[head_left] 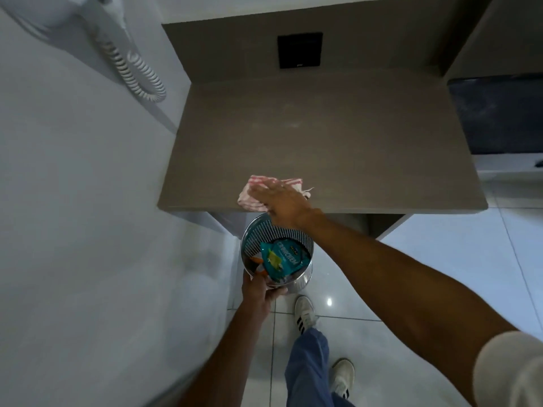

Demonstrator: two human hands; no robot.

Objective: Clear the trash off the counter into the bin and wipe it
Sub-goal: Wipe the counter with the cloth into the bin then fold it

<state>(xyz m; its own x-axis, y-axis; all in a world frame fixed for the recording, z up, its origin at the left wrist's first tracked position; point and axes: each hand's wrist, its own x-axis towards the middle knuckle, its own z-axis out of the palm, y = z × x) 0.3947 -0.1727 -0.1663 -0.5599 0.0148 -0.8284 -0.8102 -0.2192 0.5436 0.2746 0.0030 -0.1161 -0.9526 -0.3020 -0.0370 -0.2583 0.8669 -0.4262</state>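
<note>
A round metal bin [296, 286] hangs just below the front edge of the grey-brown counter [317, 136], held up by my left hand [258, 295] at its near rim. A teal snack packet [283, 258] and other wrappers lie inside it. My right hand [282, 201] rests flat, fingers extended, on a red-and-white striped cloth [252, 192] at the counter's front edge, directly above the bin. Part of the cloth is hidden under the hand.
A white wall with a coiled-cord hair dryer [138, 69] runs along the left. A black wall plate [299, 49] sits behind the counter. A dark panel [499, 113] stands to the right. My feet in white shoes [305, 312] are on the glossy tile floor.
</note>
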